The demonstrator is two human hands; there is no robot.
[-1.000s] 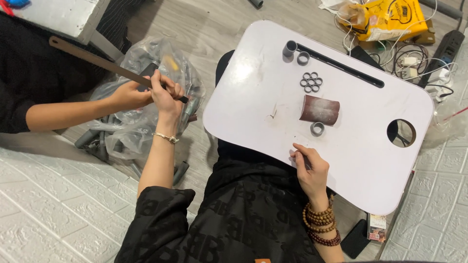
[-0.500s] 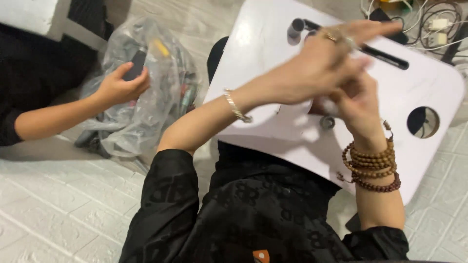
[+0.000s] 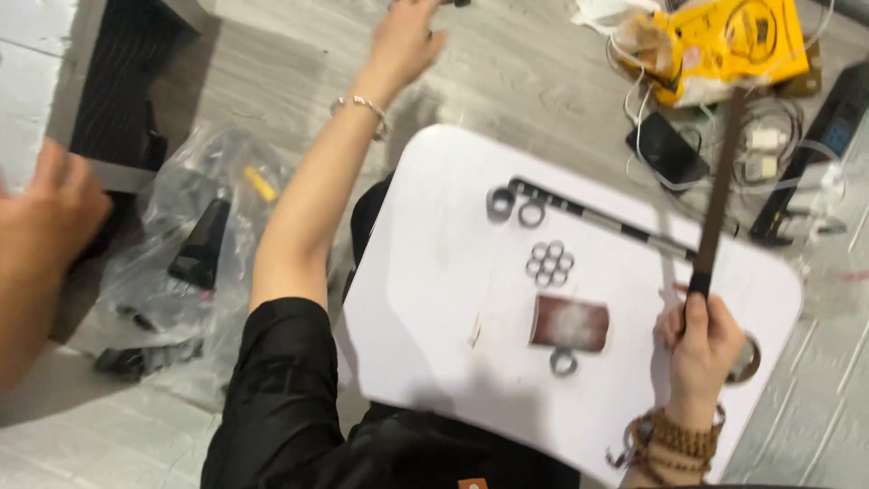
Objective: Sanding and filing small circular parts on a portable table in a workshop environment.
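My right hand (image 3: 701, 349) grips the black end of a long brown stick (image 3: 720, 181) that stands up over the right side of the white lap table (image 3: 425, 299). Beaded bracelets circle that wrist. My left hand (image 3: 405, 41), with a thin bracelet on its wrist, is stretched far out over the grey floor to the frame's top edge. A small dark thing sits at its fingertips, and the grip is cut off. On the table lie a brown rectangular piece (image 3: 569, 323), a metal ring (image 3: 563, 362) below it, a cluster of small rings (image 3: 549, 263), two larger rings (image 3: 514, 207) and a black rod (image 3: 602, 219).
Another person's hand (image 3: 45, 217) hovers at the left above a clear plastic bag (image 3: 195, 244) holding dark tools. A yellow package (image 3: 724, 41), a phone (image 3: 667, 149), cables and a power strip (image 3: 815, 136) lie on the floor beyond the table.
The brown stick has gone from the left side, by the bag, into my right hand. My left arm has swung from over the table out to the far floor.
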